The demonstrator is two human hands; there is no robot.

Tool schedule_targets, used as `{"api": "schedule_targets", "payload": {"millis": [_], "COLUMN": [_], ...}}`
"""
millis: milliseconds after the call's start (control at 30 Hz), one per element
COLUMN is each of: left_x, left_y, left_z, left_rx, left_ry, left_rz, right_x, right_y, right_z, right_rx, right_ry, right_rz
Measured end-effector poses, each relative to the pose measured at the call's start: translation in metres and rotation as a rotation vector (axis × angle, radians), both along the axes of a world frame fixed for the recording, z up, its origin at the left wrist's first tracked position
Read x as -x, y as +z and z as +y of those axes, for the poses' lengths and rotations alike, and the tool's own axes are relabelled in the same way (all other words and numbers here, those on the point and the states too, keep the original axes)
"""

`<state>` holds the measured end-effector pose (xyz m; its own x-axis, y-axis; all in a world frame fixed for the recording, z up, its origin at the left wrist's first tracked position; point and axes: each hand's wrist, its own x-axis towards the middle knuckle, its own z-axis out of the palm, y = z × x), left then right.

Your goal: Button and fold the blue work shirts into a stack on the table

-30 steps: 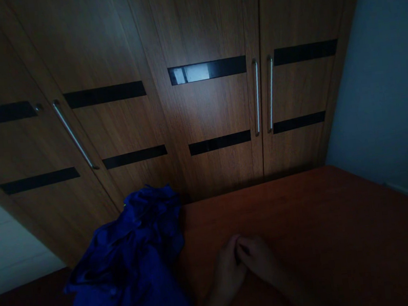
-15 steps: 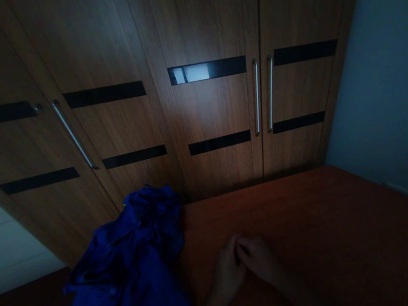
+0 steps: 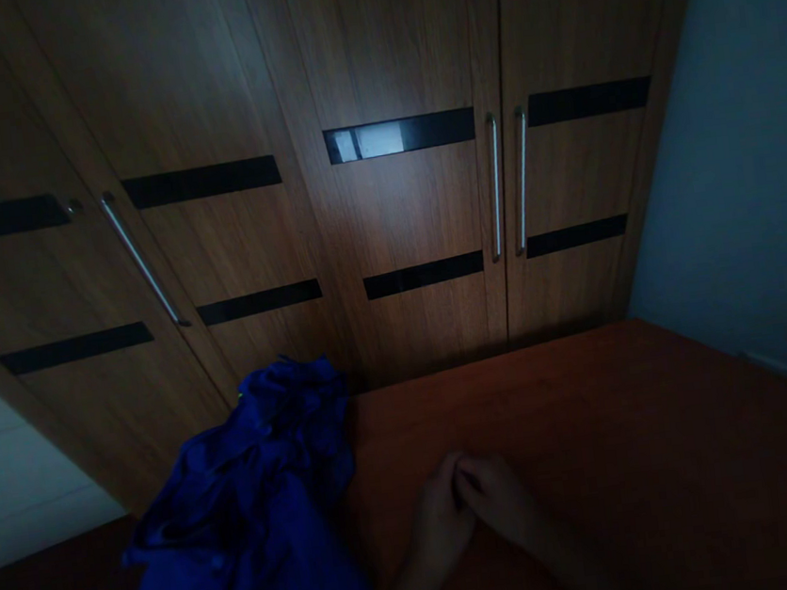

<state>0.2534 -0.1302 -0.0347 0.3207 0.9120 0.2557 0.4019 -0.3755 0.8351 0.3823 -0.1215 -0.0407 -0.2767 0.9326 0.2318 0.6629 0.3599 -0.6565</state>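
Observation:
My left hand and my right hand are clasped together over the reddish-brown wooden tabletop, near the bottom middle of the head view. Their fingers are curled in and meet at the front, with a small dark gap between them. Nothing shows in either hand, though the dim light hides most of the finger detail. Left of my hands lies a crumpled blue garment, heaped on the left part of the table and running out of the bottom edge. Neither hand touches it.
Behind the table stands a wooden wardrobe with shut doors, black inlay strips and metal handles. A bluish wall borders the table on the right. Pale wall shows at the far left.

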Motion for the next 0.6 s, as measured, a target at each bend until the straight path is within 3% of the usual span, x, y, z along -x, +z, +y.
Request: {"api": "schedule_targets", "payload": {"millis": [267, 600], "left_x": [-0.0005, 0.0019], "left_y": [0.0035, -0.0053], "left_z": [-0.0018, 0.0013], "left_rx": [-0.015, -0.030], "left_ry": [-0.013, -0.008], "left_rz": [-0.009, 0.011], "right_x": [0.0007, 0.0012], "right_y": [0.0005, -0.0001], "right_z": [0.0005, 0.0000], "right_rx": [-0.013, 0.004], "right_ry": [-0.012, -0.008], "right_rz": [-0.004, -0.011]}}
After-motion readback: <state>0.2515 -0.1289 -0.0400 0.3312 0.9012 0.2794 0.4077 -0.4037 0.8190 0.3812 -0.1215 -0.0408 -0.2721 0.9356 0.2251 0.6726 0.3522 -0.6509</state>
